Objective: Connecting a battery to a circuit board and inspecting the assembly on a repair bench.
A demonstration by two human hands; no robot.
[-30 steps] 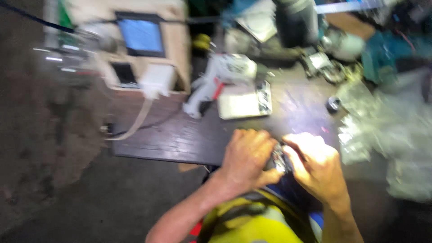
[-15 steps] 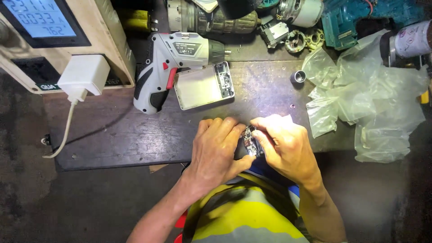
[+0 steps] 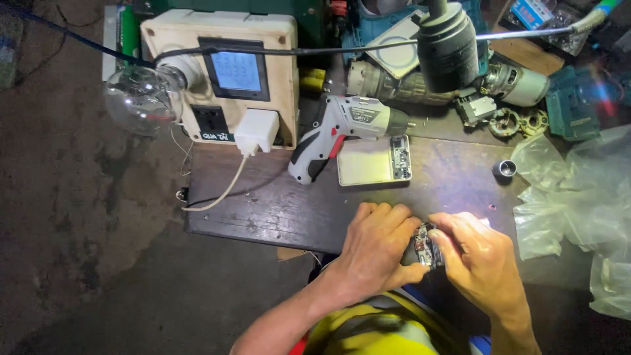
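Note:
My left hand (image 3: 376,244) and my right hand (image 3: 478,253) meet at the near edge of a dark wooden bench (image 3: 276,210). Both grip a small dark electronic part (image 3: 426,244) with a circuit board showing between the fingers. A bright light falls on my right knuckles. Just beyond my hands lies a flat pale case with an exposed circuit strip (image 3: 374,161). A grey and red cordless screwdriver (image 3: 343,128) rests beside it, apart from both hands.
A beige meter box with a blue screen (image 3: 227,75) and a white plug (image 3: 256,131) stands at the back left, with a clear light bulb (image 3: 139,98) beside it. Crumpled clear plastic bags (image 3: 578,197) lie at right. Motors and tool parts (image 3: 460,79) crowd the back.
The view has steadied and shifted, so the meter box and bulb now show fully. My hands stay together on the small part at the bench's near edge.

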